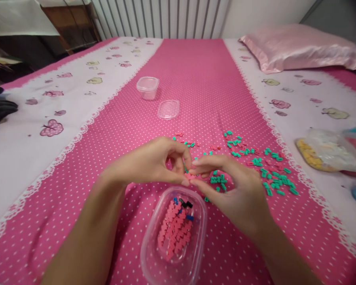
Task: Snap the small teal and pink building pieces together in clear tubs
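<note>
Between the fingertips of my left hand [166,160] and my right hand [230,178] is a small pink plastic piece [190,176], pinched from both sides and partly covered by the fingers. Both hands are closed and meet just above the far rim of a clear plastic container [145,253]. Inside it lie joined pink pieces [175,231], with a few black and blue ones [190,217] near the top. Loose green pieces [280,181] and some pink ones are scattered on the bedspread beyond and right of my right hand.
A clear lidded tub [147,87] and a loose clear lid [168,109] stand farther back on the pink dotted bedspread [195,71]. Bags of yellow and white pieces [326,152] lie at right, below a pink pillow [302,47]. A dark object [1,107] sits at the left edge.
</note>
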A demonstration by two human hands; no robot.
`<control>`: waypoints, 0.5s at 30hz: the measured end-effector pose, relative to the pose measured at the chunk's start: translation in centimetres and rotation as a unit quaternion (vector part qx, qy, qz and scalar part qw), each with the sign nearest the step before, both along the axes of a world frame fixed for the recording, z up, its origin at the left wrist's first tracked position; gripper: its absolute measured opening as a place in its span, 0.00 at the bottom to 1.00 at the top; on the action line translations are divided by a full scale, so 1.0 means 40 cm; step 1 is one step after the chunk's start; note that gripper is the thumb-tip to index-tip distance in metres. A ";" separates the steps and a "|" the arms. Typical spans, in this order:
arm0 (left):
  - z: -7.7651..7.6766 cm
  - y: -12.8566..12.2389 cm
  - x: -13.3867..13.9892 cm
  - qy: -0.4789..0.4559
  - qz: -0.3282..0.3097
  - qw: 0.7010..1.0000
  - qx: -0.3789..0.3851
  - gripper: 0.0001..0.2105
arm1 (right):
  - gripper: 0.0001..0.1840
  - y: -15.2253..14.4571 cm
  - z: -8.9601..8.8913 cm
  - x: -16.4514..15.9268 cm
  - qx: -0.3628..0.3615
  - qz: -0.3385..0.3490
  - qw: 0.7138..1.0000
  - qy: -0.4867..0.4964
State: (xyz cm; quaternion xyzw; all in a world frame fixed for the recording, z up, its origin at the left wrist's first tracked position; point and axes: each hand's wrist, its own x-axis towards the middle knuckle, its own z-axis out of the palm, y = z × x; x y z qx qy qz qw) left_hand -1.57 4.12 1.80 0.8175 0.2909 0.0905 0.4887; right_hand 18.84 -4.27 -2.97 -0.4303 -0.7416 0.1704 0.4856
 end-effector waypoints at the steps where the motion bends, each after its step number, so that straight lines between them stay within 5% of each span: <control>1: 0.002 0.000 0.000 0.015 -0.002 1.000 0.015 0.09 | 0.17 0.000 -0.002 -0.001 -0.009 0.000 1.000 0.002; 6: 0.025 -0.011 -0.015 0.092 -0.079 0.992 -0.026 0.04 | 0.11 0.023 -0.013 0.013 -0.087 0.054 0.995 0.003; 8: 0.033 -0.021 -0.016 0.127 -0.107 0.985 -0.050 0.04 | 0.04 0.044 -0.023 0.039 -0.119 0.022 0.992 -0.030; 11: 0.038 -0.035 -0.008 0.171 -0.123 0.977 -0.037 0.07 | 0.09 0.072 -0.039 0.112 -0.166 -0.067 0.974 -0.138; 15: 0.032 -0.043 -0.002 0.172 -0.139 0.975 0.019 0.10 | 0.08 0.074 -0.039 0.237 -0.235 -0.095 0.946 -0.204</control>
